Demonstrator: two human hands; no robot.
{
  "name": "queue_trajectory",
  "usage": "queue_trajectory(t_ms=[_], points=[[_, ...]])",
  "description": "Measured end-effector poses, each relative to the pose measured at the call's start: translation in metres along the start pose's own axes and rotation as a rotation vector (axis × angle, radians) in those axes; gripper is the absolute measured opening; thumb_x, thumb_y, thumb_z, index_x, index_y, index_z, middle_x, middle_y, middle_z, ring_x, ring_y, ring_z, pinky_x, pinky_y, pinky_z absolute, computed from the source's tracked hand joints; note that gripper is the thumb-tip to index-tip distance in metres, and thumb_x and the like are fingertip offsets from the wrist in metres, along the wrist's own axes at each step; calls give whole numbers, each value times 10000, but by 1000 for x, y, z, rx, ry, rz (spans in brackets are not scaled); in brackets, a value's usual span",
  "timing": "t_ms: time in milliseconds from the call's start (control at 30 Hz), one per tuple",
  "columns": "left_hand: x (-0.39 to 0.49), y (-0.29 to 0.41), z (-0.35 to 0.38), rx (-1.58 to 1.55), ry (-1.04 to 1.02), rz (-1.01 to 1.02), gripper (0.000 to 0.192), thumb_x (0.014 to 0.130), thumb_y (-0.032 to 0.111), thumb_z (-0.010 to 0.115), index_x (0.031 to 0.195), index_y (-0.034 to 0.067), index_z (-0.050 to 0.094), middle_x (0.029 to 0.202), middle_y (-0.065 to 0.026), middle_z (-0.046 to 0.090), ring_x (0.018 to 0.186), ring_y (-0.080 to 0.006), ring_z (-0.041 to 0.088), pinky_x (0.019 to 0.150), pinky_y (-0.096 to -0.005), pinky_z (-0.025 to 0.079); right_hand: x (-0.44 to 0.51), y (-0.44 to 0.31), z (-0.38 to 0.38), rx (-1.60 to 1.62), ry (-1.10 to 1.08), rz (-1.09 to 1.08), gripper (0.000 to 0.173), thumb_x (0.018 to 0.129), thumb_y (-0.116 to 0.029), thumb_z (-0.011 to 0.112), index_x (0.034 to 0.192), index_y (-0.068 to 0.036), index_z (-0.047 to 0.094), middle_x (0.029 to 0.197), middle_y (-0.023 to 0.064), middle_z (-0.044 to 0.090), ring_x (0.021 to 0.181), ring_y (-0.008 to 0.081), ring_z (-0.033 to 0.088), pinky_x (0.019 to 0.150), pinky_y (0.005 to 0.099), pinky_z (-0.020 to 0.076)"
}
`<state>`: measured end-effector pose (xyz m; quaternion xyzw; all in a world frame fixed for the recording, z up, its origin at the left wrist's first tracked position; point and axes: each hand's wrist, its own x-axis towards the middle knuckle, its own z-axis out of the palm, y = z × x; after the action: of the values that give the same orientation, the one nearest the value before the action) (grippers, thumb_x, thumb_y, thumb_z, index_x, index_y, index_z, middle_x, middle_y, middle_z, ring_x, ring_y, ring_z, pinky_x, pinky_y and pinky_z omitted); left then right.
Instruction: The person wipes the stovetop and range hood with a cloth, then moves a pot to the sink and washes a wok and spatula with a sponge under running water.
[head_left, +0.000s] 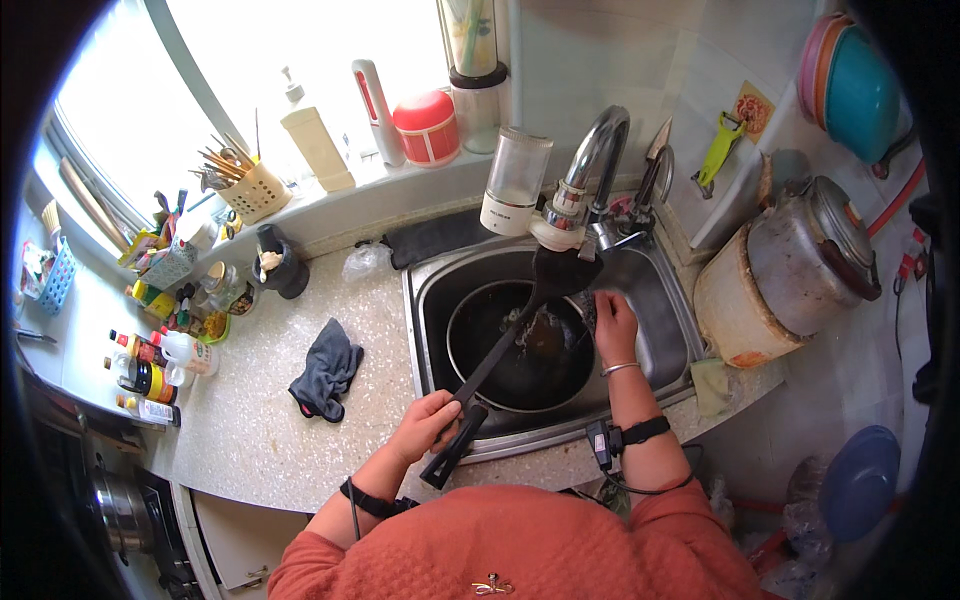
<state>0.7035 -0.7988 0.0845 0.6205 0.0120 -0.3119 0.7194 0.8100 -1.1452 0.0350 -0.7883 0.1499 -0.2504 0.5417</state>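
Observation:
My left hand (424, 426) is closed around the handle of a black spatula (491, 358). The spatula slants up over the sink, its broad head (564, 271) just under the tap's filter. Near that head, my right hand (616, 324) pinches a dark grey scrap (589, 307), perhaps a scouring pad; its exact kind is unclear. Below both hands a black wok (487, 382) rests in the stainless steel sink (664, 315), with some murky water and bits in it. The wok's black handle (454, 450) sticks out over the sink's front rim, beside my left hand.
A chrome tap (611, 142) with a clear filter (517, 176) overhangs the sink. A grey cloth (330, 375) lies on the speckled counter (255, 397) at left. Sauce bottles (150, 375) and a dark mortar (285, 266) stand farther left. An aluminium kettle (802, 255) stands at right.

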Motion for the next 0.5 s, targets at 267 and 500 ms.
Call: queue_trajectory(t_ms=[267,500], points=[[-7,0,-10,-84,74,11,241,1041,267,521,942,51,560,565,-27,484,375,-98,369,367,-249,269,-4,5,12,13,-18,22,294,972,-319,629,947,-32,685,845,120,694,794,257,663,760,364,507],[-10,1,-7,-115,17,-18,249,1049,278,498,942,60,554,560,-24,470,366,-100,349,362,-248,258,-6,14,12,11,-33,31,307,972,-330,627,964,-30,691,853,131,699,806,268,670,766,364,510]])
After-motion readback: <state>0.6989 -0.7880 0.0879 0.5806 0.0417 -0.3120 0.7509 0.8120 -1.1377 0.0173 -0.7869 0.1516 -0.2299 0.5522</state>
